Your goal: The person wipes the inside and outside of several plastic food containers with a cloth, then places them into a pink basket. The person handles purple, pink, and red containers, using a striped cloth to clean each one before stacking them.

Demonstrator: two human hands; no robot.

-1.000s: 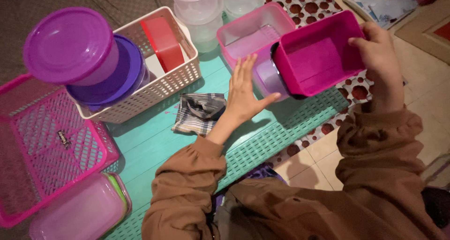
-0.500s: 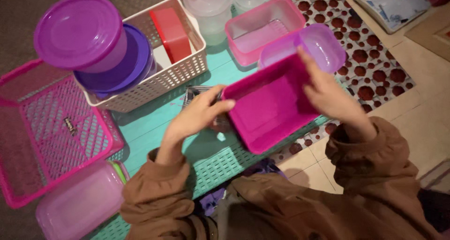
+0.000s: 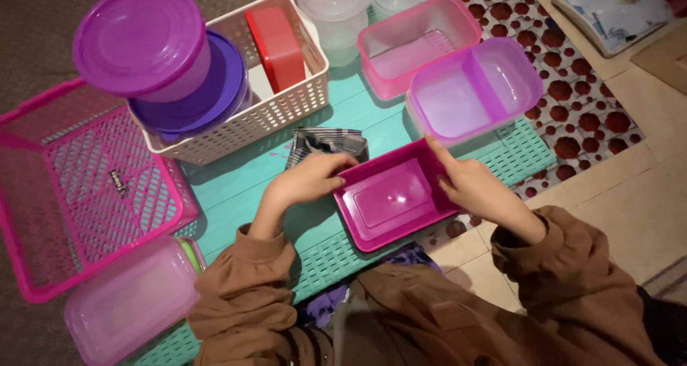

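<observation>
A magenta rectangular container lies open side up on the teal slatted table, near its front edge. My left hand grips its left rim. My right hand holds its right rim, with the index finger pointing up along the far corner. Just behind it sits a pale purple two-compartment box. A striped folded cloth lies under and behind my left hand.
A white perforated basket holds a red lid and stacked purple round tubs. A pink mesh basket stands at the left, a pink lidded box in front. A pink box and clear tubs stand behind.
The magenta container came down from my raised right hand, tilted past the purple box, and now rests flat on the table with both hands on its rims.
</observation>
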